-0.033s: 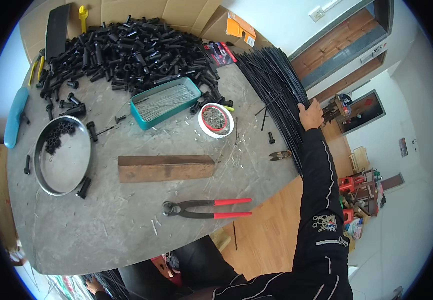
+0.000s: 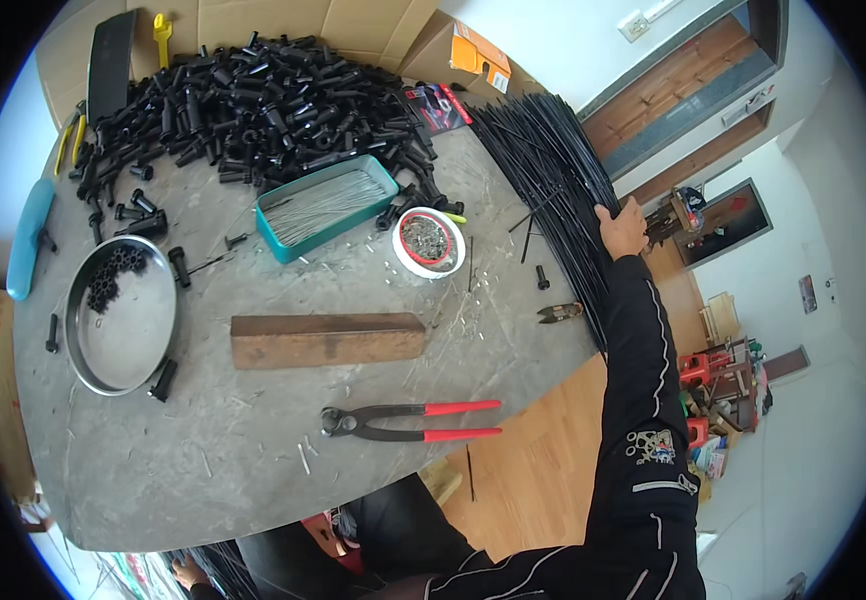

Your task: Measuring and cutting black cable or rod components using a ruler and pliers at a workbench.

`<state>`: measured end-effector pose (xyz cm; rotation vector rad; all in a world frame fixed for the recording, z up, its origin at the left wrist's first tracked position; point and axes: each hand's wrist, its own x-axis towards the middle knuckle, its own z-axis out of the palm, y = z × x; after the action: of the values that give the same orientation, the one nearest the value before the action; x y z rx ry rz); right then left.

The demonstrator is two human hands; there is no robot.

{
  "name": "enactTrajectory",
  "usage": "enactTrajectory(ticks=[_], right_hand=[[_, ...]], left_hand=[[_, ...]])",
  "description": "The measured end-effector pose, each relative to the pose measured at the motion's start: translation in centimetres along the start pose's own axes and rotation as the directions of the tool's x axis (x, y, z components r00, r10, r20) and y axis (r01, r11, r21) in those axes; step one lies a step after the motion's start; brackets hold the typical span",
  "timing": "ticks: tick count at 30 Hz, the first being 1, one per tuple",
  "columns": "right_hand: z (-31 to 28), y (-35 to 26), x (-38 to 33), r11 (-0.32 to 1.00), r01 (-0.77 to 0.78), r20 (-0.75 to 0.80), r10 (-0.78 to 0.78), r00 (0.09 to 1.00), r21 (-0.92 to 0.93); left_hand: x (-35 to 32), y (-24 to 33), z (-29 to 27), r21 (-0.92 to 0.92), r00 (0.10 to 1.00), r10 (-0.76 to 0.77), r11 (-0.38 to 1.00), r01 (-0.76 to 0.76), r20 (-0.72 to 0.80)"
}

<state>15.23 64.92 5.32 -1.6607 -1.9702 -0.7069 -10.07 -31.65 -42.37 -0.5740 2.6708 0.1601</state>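
My right hand is at the right edge of the table, closed on the outer side of a thick bundle of long, thin black rods. The thumb and index finger press on the rods. Low at the left, below the table edge, my left hand curls against more black rods; its arm is mostly hidden. End-cutting pincers with red handles lie near the front edge. Small cutters and a black bolt-like piece lie beside the bundle.
A large heap of black bolt-like pieces covers the back. Nearer are a teal box of thin wires, a white bowl of metal bits, a wooden block and a round metal pan. A cardboard box stands behind.
Things on the table sit very slightly further left in view. Both hands keep their places.
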Motion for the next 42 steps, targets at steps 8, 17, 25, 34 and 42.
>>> enactTrajectory(ticks=[8,17,25,34,42], right_hand=[[-1.6,-1.1,1.0,0.984,0.168,0.08,-0.173,0.982,0.063],[-2.5,-1.3,-2.2,0.977,0.215,0.107,-0.214,0.971,0.002],[-6.6,-2.6,-1.5,0.94,0.3,-0.063,-0.294,0.954,0.162],[-12.5,-3.6,-1.3,0.922,0.248,0.297,-0.336,0.894,0.298],[-16.6,-5.8,-2.4,0.912,0.345,0.125,-0.378,0.917,0.223]], left_hand=[[-0.9,3.6,-0.3,-0.076,0.992,0.102,0.992,-0.097,0.068],[-3.6,7.5,-2.6,-0.146,0.976,0.207,0.97,-0.196,0.065],[-6.3,7.1,-3.4,-0.565,0.927,0.374,0.762,-0.316,-0.014],[-9.6,9.4,-6.6,-0.733,0.854,0.517,0.6,-0.32,0.051],[-15.2,10.0,-13.9,-0.823,0.799,0.6,0.473,-0.315,0.039]])
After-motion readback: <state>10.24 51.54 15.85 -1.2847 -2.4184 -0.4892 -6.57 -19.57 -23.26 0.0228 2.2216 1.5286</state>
